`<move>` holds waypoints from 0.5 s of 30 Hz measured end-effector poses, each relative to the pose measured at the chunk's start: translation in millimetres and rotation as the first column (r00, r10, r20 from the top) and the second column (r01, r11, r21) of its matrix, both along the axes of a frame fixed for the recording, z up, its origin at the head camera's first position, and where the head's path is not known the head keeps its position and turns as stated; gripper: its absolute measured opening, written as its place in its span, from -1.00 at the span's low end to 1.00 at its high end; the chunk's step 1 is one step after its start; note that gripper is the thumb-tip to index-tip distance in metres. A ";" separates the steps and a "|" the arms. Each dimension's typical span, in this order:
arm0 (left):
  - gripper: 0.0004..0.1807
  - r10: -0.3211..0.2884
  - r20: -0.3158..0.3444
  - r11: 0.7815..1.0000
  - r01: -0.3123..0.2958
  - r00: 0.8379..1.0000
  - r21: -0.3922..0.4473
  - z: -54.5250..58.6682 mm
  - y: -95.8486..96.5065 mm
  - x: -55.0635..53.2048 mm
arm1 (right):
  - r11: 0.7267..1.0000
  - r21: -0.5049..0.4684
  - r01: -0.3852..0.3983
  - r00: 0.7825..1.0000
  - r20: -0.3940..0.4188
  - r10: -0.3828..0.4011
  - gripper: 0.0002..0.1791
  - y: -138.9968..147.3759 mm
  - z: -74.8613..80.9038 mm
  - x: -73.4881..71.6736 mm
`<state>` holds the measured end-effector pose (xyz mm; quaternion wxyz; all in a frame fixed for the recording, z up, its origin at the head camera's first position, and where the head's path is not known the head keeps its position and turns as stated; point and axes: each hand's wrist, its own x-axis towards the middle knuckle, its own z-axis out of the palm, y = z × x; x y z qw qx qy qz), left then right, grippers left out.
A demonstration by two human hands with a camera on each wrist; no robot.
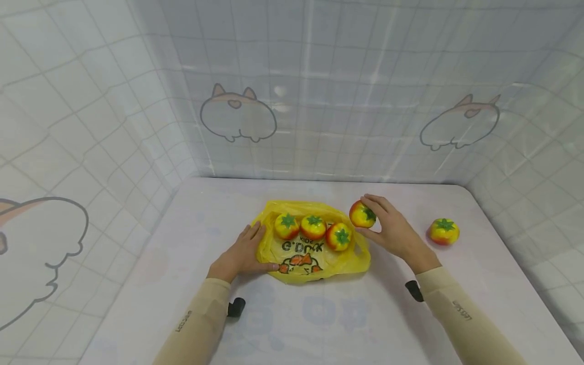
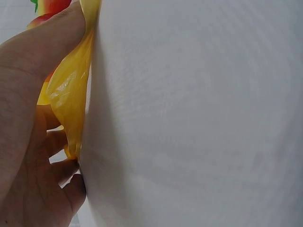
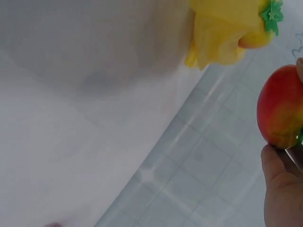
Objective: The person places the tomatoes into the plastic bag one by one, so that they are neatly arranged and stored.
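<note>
Fruit (image 1: 360,216) is raised in the right hand (image 1: 393,230), pinched between thumb and fingers, beside the bag's (image 1: 350,262) right edge. 3 others (image 1: 312,230) sit on or in the bag; which, I cannot tell. The left hand (image 1: 244,253) rests against its left side, fingers relaxed. 1 spare (image 1: 444,232) stands on the table (image 1: 296,329), farther right. Carrying seems the step in hand; the next move calls for steady film and gentle fingers. Bag: thin, crinkled, yellow plastic. Fruit: round, glossy, red-yellow, star-shaped green leaves (image 1: 342,236).
</note>
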<state>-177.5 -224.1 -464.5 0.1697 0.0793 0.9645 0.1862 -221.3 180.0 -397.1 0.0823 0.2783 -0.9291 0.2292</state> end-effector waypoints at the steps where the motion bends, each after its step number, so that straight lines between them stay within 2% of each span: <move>1: 0.41 0.000 0.001 1.000 0.000 1.000 -0.001 0.1 -0.1 -0.1 | 1.000 0.000 -0.013 1.000 -0.008 0.013 -0.12 -1.7 0.2 0.8; 7: 0.42 -0.001 -0.001 1.000 0.001 1.000 -0.005 1.0 -0.3 0.1 | 0.996 -0.016 -0.085 0.995 -0.045 0.084 -0.12 -13.1 0.7 3.3; 15: 0.41 -0.011 -0.007 1.000 0.011 1.000 0.005 0.6 -0.6 0.4 | 0.993 0.006 -0.118 0.993 -0.012 0.118 -0.11 -24.7 -7.3 5.8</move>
